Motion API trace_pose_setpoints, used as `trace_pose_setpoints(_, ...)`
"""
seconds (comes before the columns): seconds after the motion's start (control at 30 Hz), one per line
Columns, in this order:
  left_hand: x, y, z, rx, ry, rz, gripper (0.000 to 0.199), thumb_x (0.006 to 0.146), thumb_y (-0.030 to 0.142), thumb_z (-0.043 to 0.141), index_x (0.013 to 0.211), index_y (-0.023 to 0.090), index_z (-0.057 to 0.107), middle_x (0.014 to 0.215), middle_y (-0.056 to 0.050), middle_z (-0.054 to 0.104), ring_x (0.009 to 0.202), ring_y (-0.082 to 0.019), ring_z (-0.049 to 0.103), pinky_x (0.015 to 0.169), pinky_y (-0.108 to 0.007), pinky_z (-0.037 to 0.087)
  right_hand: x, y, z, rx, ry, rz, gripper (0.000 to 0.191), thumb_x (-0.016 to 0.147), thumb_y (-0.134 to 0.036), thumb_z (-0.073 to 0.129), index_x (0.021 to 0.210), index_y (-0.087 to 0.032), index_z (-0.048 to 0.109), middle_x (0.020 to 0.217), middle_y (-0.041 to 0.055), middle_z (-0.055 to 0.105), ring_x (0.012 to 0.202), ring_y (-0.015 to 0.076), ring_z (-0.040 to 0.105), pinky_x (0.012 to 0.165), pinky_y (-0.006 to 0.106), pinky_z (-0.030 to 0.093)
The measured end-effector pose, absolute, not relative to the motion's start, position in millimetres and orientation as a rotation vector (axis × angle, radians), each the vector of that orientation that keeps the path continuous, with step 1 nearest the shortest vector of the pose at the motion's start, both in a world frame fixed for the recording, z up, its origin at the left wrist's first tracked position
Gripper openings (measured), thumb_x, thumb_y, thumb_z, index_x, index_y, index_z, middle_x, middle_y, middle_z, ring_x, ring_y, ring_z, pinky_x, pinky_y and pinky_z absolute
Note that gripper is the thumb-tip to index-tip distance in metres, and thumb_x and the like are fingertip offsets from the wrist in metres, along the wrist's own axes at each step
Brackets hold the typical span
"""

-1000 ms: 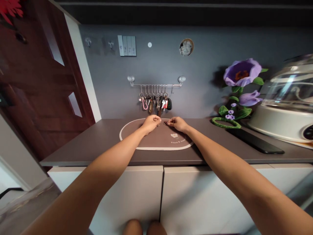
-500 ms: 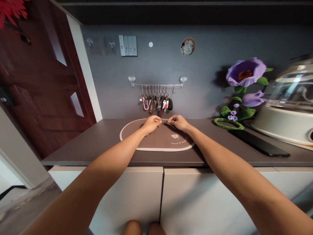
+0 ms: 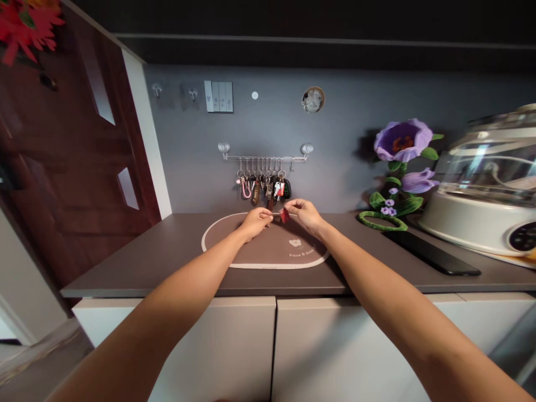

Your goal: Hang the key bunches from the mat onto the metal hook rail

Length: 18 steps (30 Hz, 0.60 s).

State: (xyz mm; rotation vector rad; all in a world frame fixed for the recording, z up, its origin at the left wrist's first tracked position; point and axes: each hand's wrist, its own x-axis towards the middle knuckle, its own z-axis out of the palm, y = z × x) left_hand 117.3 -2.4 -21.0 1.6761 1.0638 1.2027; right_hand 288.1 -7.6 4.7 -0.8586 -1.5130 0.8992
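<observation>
My right hand (image 3: 305,214) is closed in a pinch on a small red tag (image 3: 284,215), which hangs at the fingertips above the mat. My left hand (image 3: 255,223) is closed too, its fingertips together; a small bit shows under them, too small to name. Both hands are over the far half of a brown oval mat (image 3: 255,254) with a pale rim, a small gap between them. Just behind them, several bunches of keys (image 3: 268,187) with fobs and charms hang on hooks from a clear rail (image 3: 263,158) on the wall.
On the right stand a purple flower ornament (image 3: 402,142) and a clear-domed appliance (image 3: 481,215), with a black phone (image 3: 431,252) lying in front. A dark shelf (image 3: 293,53) overhangs the counter (image 3: 138,262). A dark red door (image 3: 71,151) is at the left.
The red tag now shows at my right hand, where a thin shiny piece showed before. My left hand stays over the mat. The view has tilted up a little.
</observation>
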Motion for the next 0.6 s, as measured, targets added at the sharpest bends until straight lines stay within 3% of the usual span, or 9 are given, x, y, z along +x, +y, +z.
trace_pose_setpoints(0.43, 121, -8, -20, 1.66, 1.017, 1.202, 0.015, 0.071, 0.017, 0.056, 0.084, 0.012, 0.054, 0.066, -0.001, 0.057, 0.057, -0.008, 0.053, 0.056, -0.02, 0.04, 294, -6, 9, -0.672, -1.327, 0.966, 0.033, 0.06, -0.042, 0.066, 0.074, -0.016, 0.053, 0.069, 0.001, 0.062, 0.055, 0.0081, 0.051, 0.055, 0.024, 0.042)
trace_pose_setpoints(0.6, 122, -10, -19, 1.65, 1.019, 1.208, 0.013, 0.071, 0.017, 0.056, 0.083, 0.012, 0.055, 0.065, 0.0, 0.056, 0.056, -0.008, 0.053, 0.056, -0.02, 0.04, 296, 0, 18, -0.688, -1.193, 0.91, 0.033, 0.059, -0.041, 0.067, 0.075, -0.016, 0.051, 0.064, -0.0003, 0.059, 0.052, 0.0079, 0.051, 0.049, 0.021, 0.041)
